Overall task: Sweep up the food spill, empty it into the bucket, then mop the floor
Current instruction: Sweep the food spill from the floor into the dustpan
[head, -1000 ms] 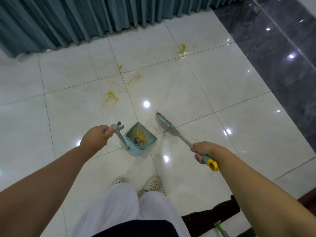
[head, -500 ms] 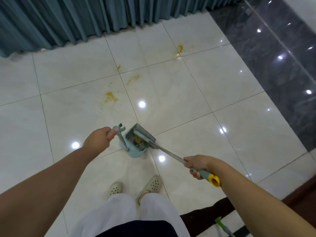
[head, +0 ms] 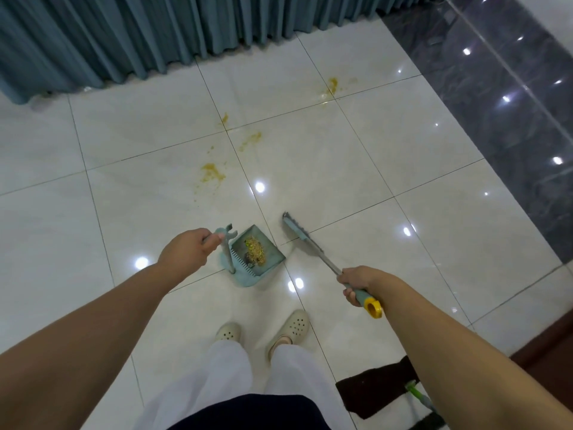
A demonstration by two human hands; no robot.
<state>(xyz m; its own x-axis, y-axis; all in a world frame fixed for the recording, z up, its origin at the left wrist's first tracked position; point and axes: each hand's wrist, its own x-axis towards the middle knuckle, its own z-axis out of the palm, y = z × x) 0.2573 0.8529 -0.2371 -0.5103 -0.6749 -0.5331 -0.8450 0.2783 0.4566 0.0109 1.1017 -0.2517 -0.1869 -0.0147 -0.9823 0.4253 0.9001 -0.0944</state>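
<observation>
A teal dustpan [head: 248, 276] stands on the white tile floor [head: 403, 156] just ahead of my feet, with a heap of yellow-brown food [head: 255, 250] inside. My left hand [head: 186, 251] grips the top of the dustpan's upright handle. My right hand [head: 356, 282] grips the broom [head: 305, 240] near its yellow end cap; the brush head sits right of the pan, apart from it. Yellow smears of the spill [head: 211, 172] mark the tiles farther ahead, with another spill smear [head: 332, 85] near the curtain.
A teal curtain [head: 155, 35] hangs along the far edge of the floor. Dark glossy tiles [head: 496, 103] run along the right. A dark mat [head: 372, 389] and a green mop handle [head: 417, 395] lie at the bottom right. My feet in pale clogs [head: 291, 327] stand behind the pan.
The broom head has swung out of the dustpan to its right, back to where it was a second ago. The food heap is uncovered again. My left hand stayed on the handle.
</observation>
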